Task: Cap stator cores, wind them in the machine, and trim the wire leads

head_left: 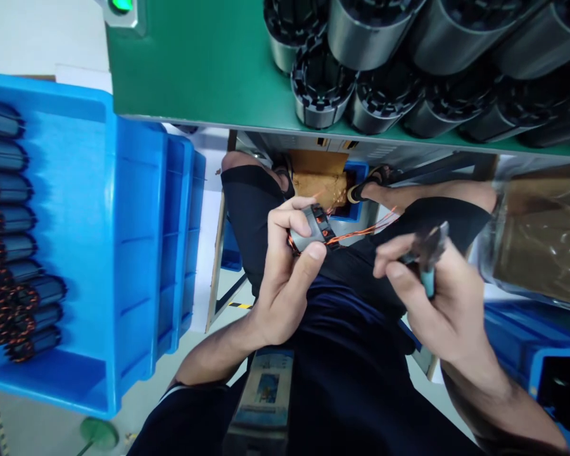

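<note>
My left hand [285,278] grips a motor stator [308,231], a short grey metal cylinder with black end parts and copper windings, between thumb and fingers. Orange copper wires [361,233] trail from it to the right, toward my other hand. My right hand [441,297] is closed around a pair of cutting pliers [430,250]. Their dark jaws point up and a teal handle shows; the tool is blurred. The pliers and the wire ends are apart.
A blue bin [76,253] on the left holds several wound stators [14,190]. Grey metal cylinders [323,85] stand along the green table's [194,63] front edge. Under it lies a cardboard box [318,180]. A plastic-wrapped carton [541,228] and another blue bin [513,329] stand at right.
</note>
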A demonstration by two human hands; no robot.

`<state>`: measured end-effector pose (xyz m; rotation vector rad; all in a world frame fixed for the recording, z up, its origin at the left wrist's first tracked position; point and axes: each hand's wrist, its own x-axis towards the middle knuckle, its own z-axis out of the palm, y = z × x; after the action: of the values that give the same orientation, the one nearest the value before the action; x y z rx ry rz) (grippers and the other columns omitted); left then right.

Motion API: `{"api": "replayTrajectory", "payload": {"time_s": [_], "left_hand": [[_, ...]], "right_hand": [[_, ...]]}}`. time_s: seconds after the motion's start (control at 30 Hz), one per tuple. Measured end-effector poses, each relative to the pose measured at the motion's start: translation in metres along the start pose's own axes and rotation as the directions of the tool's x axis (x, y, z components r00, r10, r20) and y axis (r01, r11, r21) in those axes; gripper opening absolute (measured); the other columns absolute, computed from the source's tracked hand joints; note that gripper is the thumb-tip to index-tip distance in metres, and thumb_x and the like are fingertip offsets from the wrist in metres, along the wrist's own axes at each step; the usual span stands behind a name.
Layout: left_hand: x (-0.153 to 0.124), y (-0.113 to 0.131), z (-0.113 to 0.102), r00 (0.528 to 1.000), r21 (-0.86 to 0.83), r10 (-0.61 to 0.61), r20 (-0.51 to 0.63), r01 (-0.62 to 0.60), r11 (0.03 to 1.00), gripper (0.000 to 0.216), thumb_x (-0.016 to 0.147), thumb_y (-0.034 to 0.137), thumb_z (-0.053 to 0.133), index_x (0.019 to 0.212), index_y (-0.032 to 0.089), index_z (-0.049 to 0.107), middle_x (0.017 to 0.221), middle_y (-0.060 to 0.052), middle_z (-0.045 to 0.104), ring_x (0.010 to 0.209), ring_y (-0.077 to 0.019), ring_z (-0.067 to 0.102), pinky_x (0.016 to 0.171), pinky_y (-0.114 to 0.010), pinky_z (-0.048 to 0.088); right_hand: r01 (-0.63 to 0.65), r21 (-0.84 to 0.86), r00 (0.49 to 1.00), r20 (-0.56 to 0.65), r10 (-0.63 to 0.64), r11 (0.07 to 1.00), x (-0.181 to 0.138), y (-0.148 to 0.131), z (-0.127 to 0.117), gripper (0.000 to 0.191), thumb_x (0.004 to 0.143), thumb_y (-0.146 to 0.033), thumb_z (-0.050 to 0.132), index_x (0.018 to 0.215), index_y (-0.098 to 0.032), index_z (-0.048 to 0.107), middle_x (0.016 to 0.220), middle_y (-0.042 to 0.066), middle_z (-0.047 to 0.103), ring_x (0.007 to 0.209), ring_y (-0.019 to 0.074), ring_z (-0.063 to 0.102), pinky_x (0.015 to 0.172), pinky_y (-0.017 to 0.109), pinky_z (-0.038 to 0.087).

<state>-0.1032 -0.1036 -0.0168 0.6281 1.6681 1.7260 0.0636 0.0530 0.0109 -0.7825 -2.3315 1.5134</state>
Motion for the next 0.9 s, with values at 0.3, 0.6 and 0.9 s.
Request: {"api": "replayTrajectory", "payload": {"time_s": [0.3,0.6,0.9], "left_hand": [[-0.003,0.007,-0.005,0.979,0.217,0.190,0.073,-0.202,0.955,0.017,0.119,0.034,0.064,0.131,0.031,0.053,0.153,-0.013,0.053,0.159,-0.0336,0.053,0.125,-0.057,0.056],[0.002,0.009,-0.007,0.938,0.335,0.317,0.140,-0.346,0.876,0.019,0.115,0.031,0.066,0.129,0.028,0.052,0.142,-0.015,0.056,0.149,-0.0330,0.056,0.119,-0.055,0.061],[0.000,0.012,-0.005,0.951,0.349,0.288,0.113,-0.309,0.885,0.017,0.114,0.029,0.066,0.124,0.030,0.052,0.134,-0.012,0.056,0.150,-0.0358,0.054,0.124,-0.062,0.056]], "right_hand": [[0.156,-0.130,0.965,0.230,-0.123,0.979,0.000,-0.006,0.016,0.040,0.107,-0.005,0.058,0.141,-0.023,0.069,0.129,0.005,0.081,0.119,0.0195,0.079,0.114,0.029,0.062],[0.193,-0.169,0.970,0.181,-0.162,0.967,0.000,-0.009,0.016,0.029,0.109,-0.007,0.062,0.131,-0.023,0.073,0.121,0.005,0.085,0.110,0.0192,0.084,0.107,0.026,0.067],[0.205,-0.136,0.977,0.095,-0.193,0.969,0.003,-0.006,0.021,0.030,0.104,-0.006,0.069,0.125,-0.024,0.079,0.124,0.006,0.090,0.115,0.0222,0.089,0.106,0.030,0.073]]}}
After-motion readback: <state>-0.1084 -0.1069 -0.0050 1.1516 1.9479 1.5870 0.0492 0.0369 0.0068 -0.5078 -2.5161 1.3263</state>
